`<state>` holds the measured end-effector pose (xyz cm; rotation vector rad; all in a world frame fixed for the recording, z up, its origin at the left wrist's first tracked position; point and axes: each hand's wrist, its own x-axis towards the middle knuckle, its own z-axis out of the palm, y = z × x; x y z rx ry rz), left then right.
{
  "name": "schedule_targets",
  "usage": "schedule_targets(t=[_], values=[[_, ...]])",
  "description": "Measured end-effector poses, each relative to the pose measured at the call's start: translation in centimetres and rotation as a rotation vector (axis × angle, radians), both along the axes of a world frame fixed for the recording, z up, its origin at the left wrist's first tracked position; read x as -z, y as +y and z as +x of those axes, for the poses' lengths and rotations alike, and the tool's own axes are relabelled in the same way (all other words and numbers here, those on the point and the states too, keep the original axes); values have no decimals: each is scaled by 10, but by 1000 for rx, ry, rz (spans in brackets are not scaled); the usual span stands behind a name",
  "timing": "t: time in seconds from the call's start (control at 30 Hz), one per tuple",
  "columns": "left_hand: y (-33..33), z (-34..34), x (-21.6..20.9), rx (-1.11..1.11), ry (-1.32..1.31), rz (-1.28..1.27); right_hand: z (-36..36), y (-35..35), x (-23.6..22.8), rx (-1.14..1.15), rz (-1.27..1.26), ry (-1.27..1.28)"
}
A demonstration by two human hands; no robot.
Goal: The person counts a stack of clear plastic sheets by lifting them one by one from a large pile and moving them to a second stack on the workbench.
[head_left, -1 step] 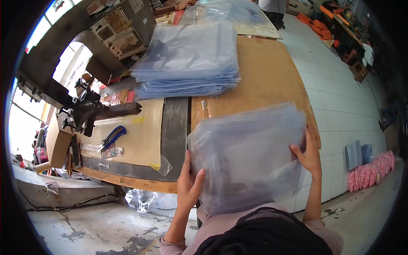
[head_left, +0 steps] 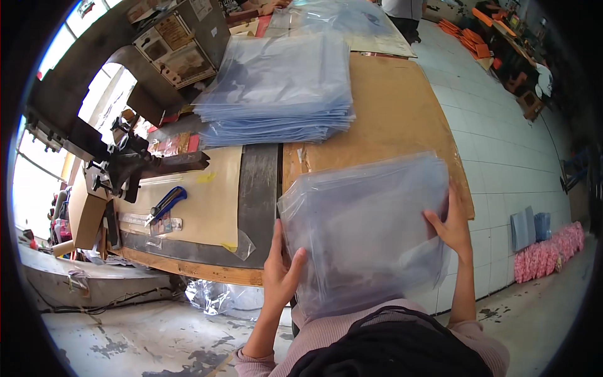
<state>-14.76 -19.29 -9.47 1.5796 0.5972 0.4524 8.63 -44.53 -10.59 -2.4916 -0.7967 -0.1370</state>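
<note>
A stack of clear, bluish plastic sheets [head_left: 364,232] is held tilted in front of my body, at the near edge of the table. My left hand [head_left: 282,270] grips its left edge, thumb on the front face and fingers along the side. On the opposite edge, my right hand [head_left: 453,229] presses with its thumb in front and its fingers partly hidden behind the sheets. Beyond them lies a larger pile of similar clear plastic sheets [head_left: 279,81], its front edges slightly uneven.
A blue utility knife [head_left: 167,204] lies on brown paper [head_left: 207,188] at the left, beside a clear ruler [head_left: 135,218]. A dark metal machine arm [head_left: 169,163] juts over that side. Pink bundles [head_left: 546,251] sit on the right floor. Another person [head_left: 402,9] stands at the far end.
My right hand has shifted slightly left, pressing in on the stack's right edge. That edge of the sheets has moved a little inward; my left hand is almost unchanged.
</note>
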Motion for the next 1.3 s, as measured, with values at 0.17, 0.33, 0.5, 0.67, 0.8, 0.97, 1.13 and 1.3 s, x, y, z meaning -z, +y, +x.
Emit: schedule_targets(t=[0.17, 0.33, 0.5, 0.67, 0.8, 0.97, 1.13, 1.3], values=[[-11, 8, -6, -80, -101, -141, 9, 21, -36, 77, 92, 341], [-3, 5, -19, -22, -35, -643, 24, 3, -37, -43, 622, 723], [-13, 2, -29, -26, 67, -482, 24, -18, -27, -164, 808, 1004], [22, 25, -65, 146, -39, -249, 26, -31, -25, -127, 958, 1093], [56, 74, -128, 220, -174, 272, 11, -10, -24, 11, 1374, 982], [99, 107, -161, 326, -231, 181, -22, -12, -3, 100, 1753, 931], [78, 95, -81, 240, -85, -139, -77, -30, 5, 276, 1959, 1123], [11, 105, -10, 472, 34, -293, -87, -47, 21, 505, 1835, 1145]])
